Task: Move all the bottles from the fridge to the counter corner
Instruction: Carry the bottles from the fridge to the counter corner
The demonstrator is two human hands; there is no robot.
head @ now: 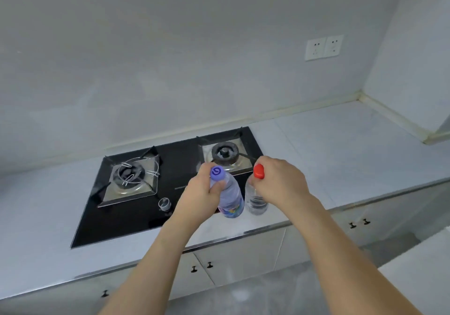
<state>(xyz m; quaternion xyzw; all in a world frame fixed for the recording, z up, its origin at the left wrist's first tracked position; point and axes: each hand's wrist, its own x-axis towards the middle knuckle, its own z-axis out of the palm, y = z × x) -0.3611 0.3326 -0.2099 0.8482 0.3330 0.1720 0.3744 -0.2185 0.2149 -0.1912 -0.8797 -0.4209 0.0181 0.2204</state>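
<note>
Two bottles upright near desk [328, 149] front edge: purple-cap bottle [227, 194] gripped by left hand [203, 193] fingers, red-cap bottle [255, 199] gripped by right hand [280, 181] fingers, beside hob [175, 168].

We can read no words anywhere. The purple cap [217, 172] bears a white swirl mark — no letters. The bottle's label [231, 206], at six o'clock from that cap, is colourful but blurred — unreadable.
</note>
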